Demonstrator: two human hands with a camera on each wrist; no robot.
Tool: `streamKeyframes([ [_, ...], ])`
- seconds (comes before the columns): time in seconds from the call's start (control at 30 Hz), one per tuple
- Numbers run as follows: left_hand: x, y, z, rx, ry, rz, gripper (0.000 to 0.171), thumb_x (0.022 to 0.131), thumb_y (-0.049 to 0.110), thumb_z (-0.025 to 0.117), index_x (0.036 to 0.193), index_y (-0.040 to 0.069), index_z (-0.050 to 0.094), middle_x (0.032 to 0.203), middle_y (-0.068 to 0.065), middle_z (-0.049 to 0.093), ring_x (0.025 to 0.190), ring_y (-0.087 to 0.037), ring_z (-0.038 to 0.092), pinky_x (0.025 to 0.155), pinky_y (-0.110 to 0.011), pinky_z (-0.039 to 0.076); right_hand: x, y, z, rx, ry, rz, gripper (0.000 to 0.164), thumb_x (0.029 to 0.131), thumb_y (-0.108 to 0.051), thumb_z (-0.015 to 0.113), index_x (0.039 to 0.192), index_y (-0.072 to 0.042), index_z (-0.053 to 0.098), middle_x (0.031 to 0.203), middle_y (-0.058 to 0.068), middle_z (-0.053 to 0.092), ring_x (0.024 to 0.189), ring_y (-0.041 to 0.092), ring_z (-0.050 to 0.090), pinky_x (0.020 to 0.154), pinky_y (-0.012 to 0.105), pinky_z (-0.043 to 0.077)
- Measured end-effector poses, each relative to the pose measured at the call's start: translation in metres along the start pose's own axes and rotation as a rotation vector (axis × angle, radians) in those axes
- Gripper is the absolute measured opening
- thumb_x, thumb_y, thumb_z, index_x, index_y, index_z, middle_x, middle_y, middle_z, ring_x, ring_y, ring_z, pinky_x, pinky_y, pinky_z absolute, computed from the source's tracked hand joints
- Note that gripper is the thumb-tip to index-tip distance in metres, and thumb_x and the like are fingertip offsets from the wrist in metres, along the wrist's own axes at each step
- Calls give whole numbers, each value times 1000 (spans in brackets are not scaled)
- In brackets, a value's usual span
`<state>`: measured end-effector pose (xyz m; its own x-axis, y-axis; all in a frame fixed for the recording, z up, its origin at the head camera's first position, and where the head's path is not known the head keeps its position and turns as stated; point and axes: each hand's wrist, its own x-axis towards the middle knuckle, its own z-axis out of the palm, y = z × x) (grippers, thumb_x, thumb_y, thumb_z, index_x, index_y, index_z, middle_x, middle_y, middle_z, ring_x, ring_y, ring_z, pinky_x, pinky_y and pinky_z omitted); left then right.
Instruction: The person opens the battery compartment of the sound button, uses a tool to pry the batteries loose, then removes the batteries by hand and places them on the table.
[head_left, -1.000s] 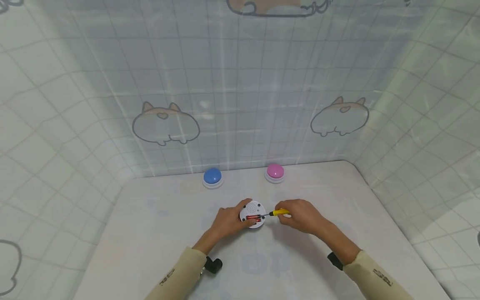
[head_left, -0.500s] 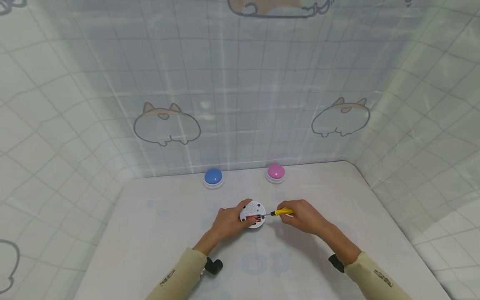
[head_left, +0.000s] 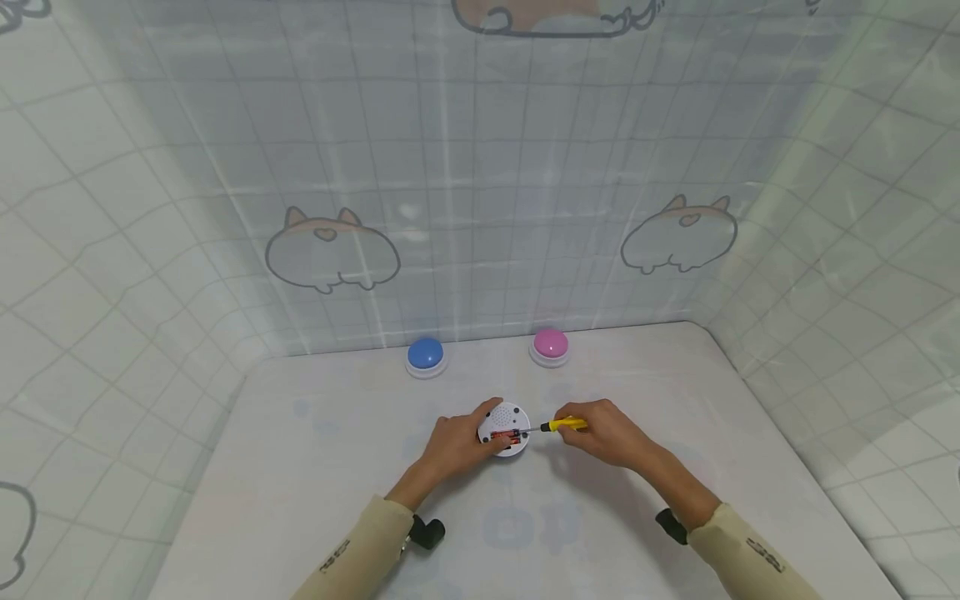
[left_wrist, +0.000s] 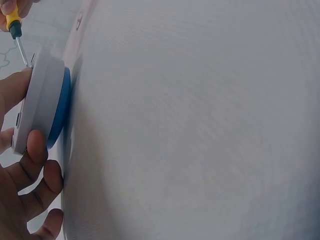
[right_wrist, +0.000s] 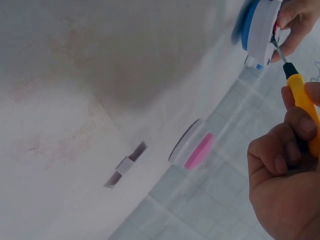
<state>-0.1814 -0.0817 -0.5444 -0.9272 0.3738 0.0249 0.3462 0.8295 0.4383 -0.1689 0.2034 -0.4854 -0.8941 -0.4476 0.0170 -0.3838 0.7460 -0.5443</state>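
A round white push button (head_left: 507,417) lies upside down near the middle of the table, its blue dome (left_wrist: 61,107) facing the tabletop. Two red batteries (head_left: 501,435) show in its uncovered compartment. My left hand (head_left: 456,443) grips the rim from the left, thumb over the batteries. From the right, my right hand (head_left: 606,432) holds a yellow screwdriver (head_left: 561,424) with a dark collar. Its thin metal shaft (right_wrist: 281,52) points left, and the tip sits at the compartment's right end.
Behind the hands, a blue-domed button (head_left: 425,353) and a pink-domed button (head_left: 551,343) stand upright near the table's back edge. Sheeting (head_left: 480,167) with a grid and animal drawings rises behind and on both sides. The white tabletop (head_left: 315,450) extends around both arms.
The right hand and screwdriver have shifted very slightly to the right since one second ago. The left hand keeps its hold on the upturned button.
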Motion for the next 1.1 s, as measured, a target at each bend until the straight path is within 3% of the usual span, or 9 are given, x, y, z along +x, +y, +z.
streamKeyframes([
  [0.37, 0, 0, -3, -5, -14, -4, 74, 89, 62, 64, 152, 29, 43, 113, -6, 74, 91, -16, 64, 88, -53, 42, 0, -1, -3, 29, -14, 19, 20, 93, -22, 68, 111, -18, 75, 96, -7, 70, 79, 12, 54, 71, 27, 49],
  [0.8, 1, 1, -7, -20, -28, -22, 72, 90, 60, 65, 151, 30, 44, 95, -1, 75, 80, -14, 58, 88, -52, 42, 3, -5, -9, 33, -19, 50, 20, 91, -22, 69, 110, -18, 75, 97, -6, 71, 78, 13, 55, 71, 28, 49],
  [1.1, 1, 2, -10, -31, -33, -15, 73, 90, 62, 63, 152, 29, 44, 102, -4, 75, 82, -16, 59, 88, -53, 43, 4, -9, -15, -12, 11, 74, 19, 88, -24, 71, 106, -23, 74, 92, -10, 70, 77, 11, 55, 71, 29, 49],
])
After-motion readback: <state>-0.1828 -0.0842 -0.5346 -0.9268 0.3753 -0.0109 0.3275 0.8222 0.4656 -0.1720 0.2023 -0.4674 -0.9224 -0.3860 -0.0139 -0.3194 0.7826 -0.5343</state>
